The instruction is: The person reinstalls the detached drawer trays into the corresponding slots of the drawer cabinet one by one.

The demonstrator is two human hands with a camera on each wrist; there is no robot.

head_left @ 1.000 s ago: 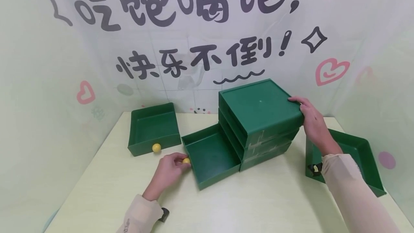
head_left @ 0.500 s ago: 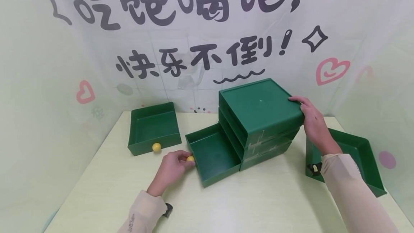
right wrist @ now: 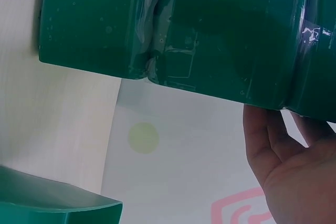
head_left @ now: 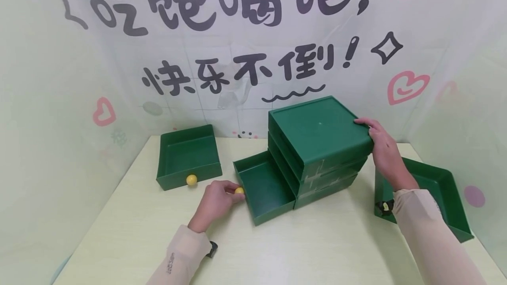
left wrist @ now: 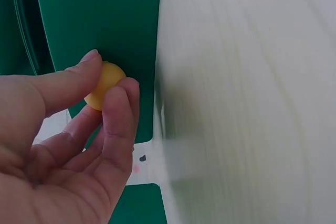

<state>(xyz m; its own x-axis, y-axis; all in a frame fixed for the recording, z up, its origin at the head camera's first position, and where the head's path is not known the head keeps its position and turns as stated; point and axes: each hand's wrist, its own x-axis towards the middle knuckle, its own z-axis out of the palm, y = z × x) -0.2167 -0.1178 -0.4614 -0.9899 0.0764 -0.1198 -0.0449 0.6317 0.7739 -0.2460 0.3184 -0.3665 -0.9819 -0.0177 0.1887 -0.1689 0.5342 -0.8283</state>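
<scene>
My left hand [head_left: 217, 200] pinches the yellow round knob [left wrist: 106, 84] of a green drawer [head_left: 271, 187] between thumb and fingers. This bottom drawer stands far out of the left side of the green drawer cabinet [head_left: 321, 132], its rear still inside. At the cabinet's right upper edge, my right hand [head_left: 384, 153] grips the corner, one digit lying over the top. In the right wrist view, fingers [right wrist: 262, 135] reach behind the taped side of the cabinet, and their tips are hidden. The compartments above the drawer are open.
A loose green drawer [head_left: 189, 155] with a yellow knob [head_left: 192, 180] lies at the back left. Another green drawer [head_left: 435, 184] sits at the right, partly behind the right sleeve [head_left: 431, 223]. A wall sheet [head_left: 222, 113] hangs behind the table [head_left: 237, 254].
My left hand has moved right and slightly away from me with the knob, so the drawer sits a little deeper in the cabinet. The right hand keeps its place.
</scene>
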